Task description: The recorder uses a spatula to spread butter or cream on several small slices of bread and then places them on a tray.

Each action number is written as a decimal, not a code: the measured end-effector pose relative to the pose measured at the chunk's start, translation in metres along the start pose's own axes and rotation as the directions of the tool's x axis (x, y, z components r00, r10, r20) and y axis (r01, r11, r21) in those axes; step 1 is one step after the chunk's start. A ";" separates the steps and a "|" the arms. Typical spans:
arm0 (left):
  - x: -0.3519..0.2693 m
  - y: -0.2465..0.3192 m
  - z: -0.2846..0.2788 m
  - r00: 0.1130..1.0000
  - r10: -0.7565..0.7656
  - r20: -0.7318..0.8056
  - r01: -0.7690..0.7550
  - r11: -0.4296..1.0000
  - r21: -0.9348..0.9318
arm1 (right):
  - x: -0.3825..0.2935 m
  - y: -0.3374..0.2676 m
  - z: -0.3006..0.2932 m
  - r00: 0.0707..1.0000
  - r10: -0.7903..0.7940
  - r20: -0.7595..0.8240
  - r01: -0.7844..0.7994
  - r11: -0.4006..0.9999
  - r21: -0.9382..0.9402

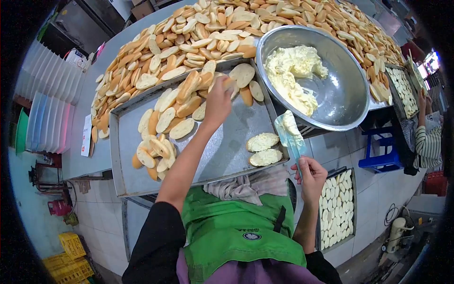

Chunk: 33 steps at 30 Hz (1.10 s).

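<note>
My left hand reaches into the bread slices at the far side of a metal tray, its fingers around a bread slice. My right hand holds a translucent blue spatula with a lump of pale cream on its blade, just past the tray's near right corner. Beside the blade, two cream-spread bread slices lie in the tray. Plain bread slices are heaped in the tray's left and far parts. Pale yellow cream clings to the left side of a large steel bowl, behind the spatula.
A big pile of bread slices covers the table beyond the tray. On the floor at right stands a tray of bread slices, near a blue plastic stool. Another person is at the far right. Stacked plastic containers stand at left.
</note>
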State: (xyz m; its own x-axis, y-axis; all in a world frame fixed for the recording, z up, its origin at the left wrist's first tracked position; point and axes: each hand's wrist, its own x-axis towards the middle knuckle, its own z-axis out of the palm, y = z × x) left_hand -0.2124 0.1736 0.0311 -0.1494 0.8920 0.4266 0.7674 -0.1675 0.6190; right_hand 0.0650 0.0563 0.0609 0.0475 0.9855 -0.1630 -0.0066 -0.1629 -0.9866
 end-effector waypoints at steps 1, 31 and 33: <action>-0.009 0.008 -0.010 0.977 -0.211 -0.040 0.185 0.921 -0.342 | 0.002 -0.003 0.002 1.000 0.004 0.004 -0.004 1.000 0.003; -0.112 0.049 -0.085 0.887 -0.248 0.390 0.381 -0.085 -0.921 | 0.009 -0.019 0.051 0.861 -0.380 0.337 0.441 0.889 -0.123; -0.109 0.045 -0.091 0.872 -0.292 0.393 0.368 -0.139 -0.919 | 0.016 -0.019 0.040 0.733 -0.385 0.560 0.644 0.659 -0.390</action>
State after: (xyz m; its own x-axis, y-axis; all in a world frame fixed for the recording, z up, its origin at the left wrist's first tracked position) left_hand -0.2182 0.0301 0.0726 -0.1091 0.9917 -0.0680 -0.7348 -0.0344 0.6774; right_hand 0.0260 0.0768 0.0766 -0.5225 0.8122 0.2595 0.4153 0.5082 -0.7545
